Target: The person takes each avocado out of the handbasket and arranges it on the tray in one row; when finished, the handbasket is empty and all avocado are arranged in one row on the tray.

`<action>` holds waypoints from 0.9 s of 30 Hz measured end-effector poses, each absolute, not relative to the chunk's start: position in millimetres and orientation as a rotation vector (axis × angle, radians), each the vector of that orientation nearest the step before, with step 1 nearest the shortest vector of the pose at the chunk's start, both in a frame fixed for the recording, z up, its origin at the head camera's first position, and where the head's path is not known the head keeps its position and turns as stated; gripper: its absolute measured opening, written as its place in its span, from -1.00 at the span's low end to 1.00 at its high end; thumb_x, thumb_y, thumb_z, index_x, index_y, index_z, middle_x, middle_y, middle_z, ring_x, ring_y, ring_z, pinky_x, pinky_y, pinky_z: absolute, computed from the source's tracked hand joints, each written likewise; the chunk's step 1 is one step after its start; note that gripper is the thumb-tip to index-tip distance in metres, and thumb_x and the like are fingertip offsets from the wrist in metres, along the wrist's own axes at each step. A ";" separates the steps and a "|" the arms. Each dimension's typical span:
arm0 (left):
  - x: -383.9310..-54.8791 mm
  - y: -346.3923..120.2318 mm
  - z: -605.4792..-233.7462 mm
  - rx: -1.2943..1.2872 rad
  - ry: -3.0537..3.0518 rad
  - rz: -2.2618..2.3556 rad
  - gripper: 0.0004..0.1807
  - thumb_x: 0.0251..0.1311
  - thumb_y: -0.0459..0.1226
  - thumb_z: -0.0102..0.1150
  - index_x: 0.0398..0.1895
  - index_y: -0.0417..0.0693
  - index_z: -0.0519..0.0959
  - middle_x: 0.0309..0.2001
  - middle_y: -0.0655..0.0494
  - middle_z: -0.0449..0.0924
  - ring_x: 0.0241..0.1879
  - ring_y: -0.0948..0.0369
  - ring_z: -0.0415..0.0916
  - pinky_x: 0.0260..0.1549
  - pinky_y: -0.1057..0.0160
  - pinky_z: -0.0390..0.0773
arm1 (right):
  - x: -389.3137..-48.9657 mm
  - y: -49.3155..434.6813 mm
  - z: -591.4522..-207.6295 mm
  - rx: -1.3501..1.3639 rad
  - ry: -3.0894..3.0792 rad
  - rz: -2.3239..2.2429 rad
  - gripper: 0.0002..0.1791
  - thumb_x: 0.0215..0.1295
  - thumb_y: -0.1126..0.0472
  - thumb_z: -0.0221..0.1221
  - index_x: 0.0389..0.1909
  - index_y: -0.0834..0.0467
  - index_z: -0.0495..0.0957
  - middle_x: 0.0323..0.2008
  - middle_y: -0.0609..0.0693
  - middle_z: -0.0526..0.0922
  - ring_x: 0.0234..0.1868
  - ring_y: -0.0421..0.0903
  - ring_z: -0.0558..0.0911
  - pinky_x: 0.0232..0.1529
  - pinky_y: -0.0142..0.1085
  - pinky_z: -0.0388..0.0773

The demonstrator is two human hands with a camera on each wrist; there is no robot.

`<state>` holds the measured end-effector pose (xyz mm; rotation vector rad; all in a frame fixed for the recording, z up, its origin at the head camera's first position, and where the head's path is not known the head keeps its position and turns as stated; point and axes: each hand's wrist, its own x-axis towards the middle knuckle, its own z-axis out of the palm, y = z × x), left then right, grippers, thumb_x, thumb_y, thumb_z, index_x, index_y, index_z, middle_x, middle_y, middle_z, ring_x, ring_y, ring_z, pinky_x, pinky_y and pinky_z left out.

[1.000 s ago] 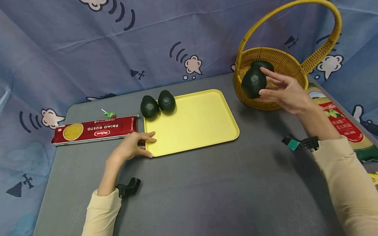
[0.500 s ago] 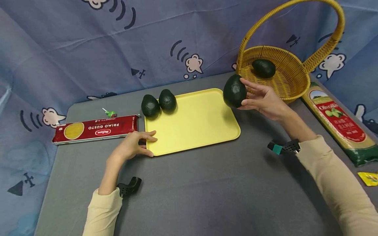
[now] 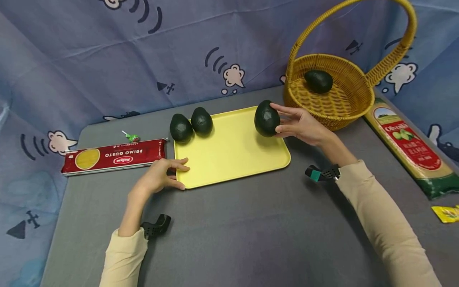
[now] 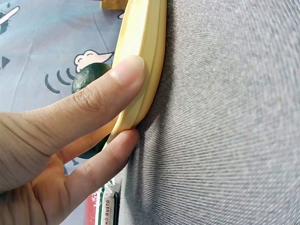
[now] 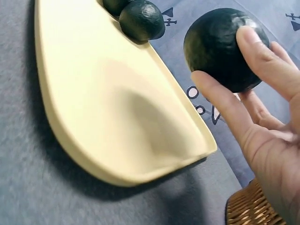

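A dark green avocado [image 3: 267, 118] is held by my right hand [image 3: 300, 124] above the right end of a yellow tray [image 3: 233, 159]. In the right wrist view, thumb and fingers grip this avocado [image 5: 222, 49] from its sides, and its shadow falls on the tray. Two more avocados, one [image 3: 181, 128] at the tray's far left corner and one [image 3: 202, 121] beside it, lie side by side. My left hand [image 3: 157, 175] pinches the tray's near left corner; the left wrist view shows thumb and a finger on its rim [image 4: 145, 56].
Behind the right hand stands a yellow wicker basket [image 3: 331, 104] with a tall handle, an avocado [image 3: 318, 81] inside it. A red spaghetti pack [image 3: 114, 156] and a green lollipop [image 3: 133, 138] lie left. An Olivoilà bag [image 3: 412, 145] and a yellow packet [image 3: 446, 214] lie right.
My right hand has carried the avocado leftward from the basket to over the tray's right end. The left hand stays at the tray's corner.
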<state>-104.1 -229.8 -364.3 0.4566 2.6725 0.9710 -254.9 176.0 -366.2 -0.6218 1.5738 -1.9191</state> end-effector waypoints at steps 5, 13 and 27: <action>-103.2 -231.8 -365.8 0.461 2.678 0.963 -0.45 -0.16 -0.37 0.51 0.00 -0.34 0.62 0.21 -0.19 0.44 0.24 -0.10 0.34 -0.13 0.12 0.54 | -259.2 164.7 -373.0 -0.580 1.596 -1.902 -0.25 0.29 0.58 0.04 0.43 -0.02 0.23 0.47 0.20 0.02 0.21 -0.08 0.48 -0.01 -0.02 0.54; -102.4 -231.6 -365.2 0.462 2.667 0.983 -0.45 -0.16 -0.36 0.51 0.00 -0.34 0.62 0.21 -0.20 0.45 0.26 -0.12 0.32 -0.09 0.07 0.54 | -271.2 150.3 -385.2 -0.589 1.610 -1.835 -0.24 0.28 0.59 0.03 0.44 -0.02 0.20 0.47 0.26 -0.05 0.14 -0.03 0.53 -0.01 0.00 0.54; -104.0 -228.6 -362.7 0.445 2.662 0.968 -0.45 -0.15 -0.36 0.50 0.01 -0.33 0.62 0.22 -0.20 0.44 0.26 -0.12 0.32 -0.10 0.06 0.55 | -285.1 133.8 -391.5 -0.533 1.588 -1.804 -0.25 0.30 0.57 0.04 0.45 0.02 0.18 0.44 0.21 0.02 0.19 0.07 0.45 -0.02 0.01 0.54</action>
